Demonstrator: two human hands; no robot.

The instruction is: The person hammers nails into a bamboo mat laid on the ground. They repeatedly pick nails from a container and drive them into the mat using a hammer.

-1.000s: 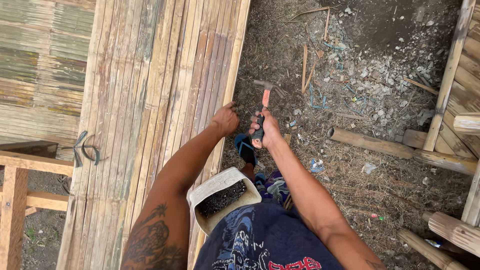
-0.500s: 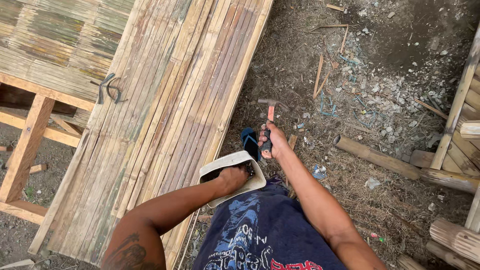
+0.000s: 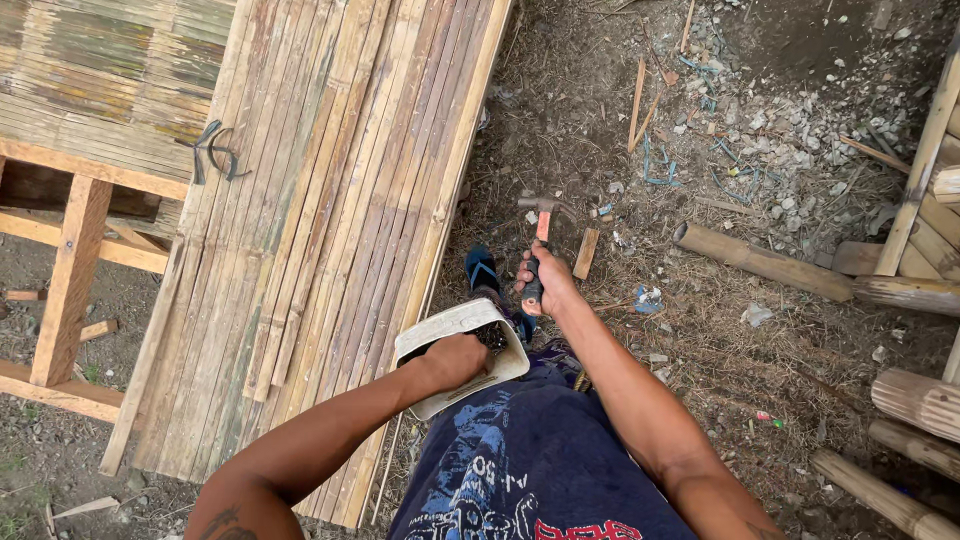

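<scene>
A view from a head-worn camera, looking straight down at a person standing on bare dirt beside a long panel of split bamboo slats.

The right hand is closed in a full fist around the dark grip of a claw hammer. The hammer points away from the body, its metal head at the far end and its orange-red shaft showing between head and fist. It is held in the air over the ground, just right of the bamboo panel's right edge.

The left hand reaches down into a pale, shallow container held against the person's front, near the waist. The fingers are curled inside it among small dark pieces that are too small to identify, so it is not possible to tell whether the hand has hold of anything. The container sits just to the near left of the hammer hand, and the two are close but apart.

A foot in a blue sandal shows on the ground between the container and the panel edge. The panel rests on a wooden frame at the left, and a dark pair of pincers lies on the slats at the far left. To the right, round wooden poles lie on the dirt among stone chips and scraps.
</scene>
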